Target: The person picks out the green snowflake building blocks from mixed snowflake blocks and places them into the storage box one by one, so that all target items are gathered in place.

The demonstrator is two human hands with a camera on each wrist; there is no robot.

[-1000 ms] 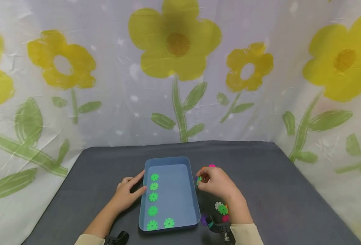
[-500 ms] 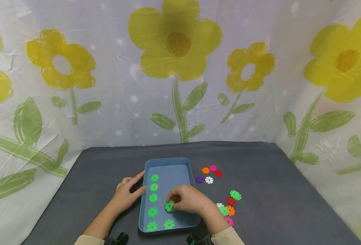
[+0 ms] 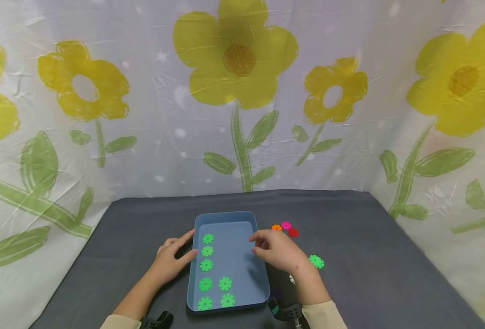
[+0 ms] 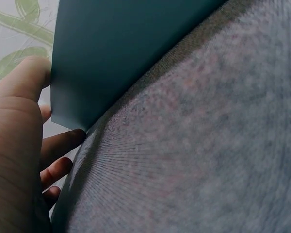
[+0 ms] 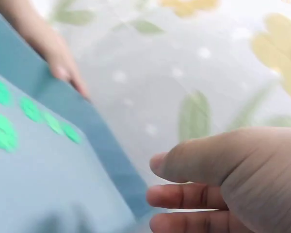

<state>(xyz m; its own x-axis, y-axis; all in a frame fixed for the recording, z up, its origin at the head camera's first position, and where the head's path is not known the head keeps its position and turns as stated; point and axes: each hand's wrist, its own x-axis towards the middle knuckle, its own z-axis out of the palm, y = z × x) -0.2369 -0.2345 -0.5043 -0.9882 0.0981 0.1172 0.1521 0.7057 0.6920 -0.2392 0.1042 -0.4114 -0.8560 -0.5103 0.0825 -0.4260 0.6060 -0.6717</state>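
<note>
A blue rectangular tray (image 3: 242, 256) lies on the dark cloth, with several green flower-shaped discs (image 3: 206, 265) in a column along its left side. Two more, one being the upper green disc (image 3: 225, 283), form a short second column at the near end. My left hand (image 3: 171, 261) rests against the tray's left wall, thumb and fingers spread along it. Over the tray's right rim hovers my right hand (image 3: 281, 250), its fingers loosely bent and nothing between them. In the right wrist view, thumb and fingers stand apart.
Right of the tray lie loose discs: an orange disc (image 3: 276, 227), a pink disc (image 3: 286, 225), a red disc (image 3: 293, 233) and a green disc (image 3: 316, 261). The right hand and forearm cover others. A flower-print curtain (image 3: 160, 137) hangs behind the table.
My right hand brought a green disc from the right into the tray, let it go above the near disc of the second column, then moved back up and right. The left hand stayed put.
</note>
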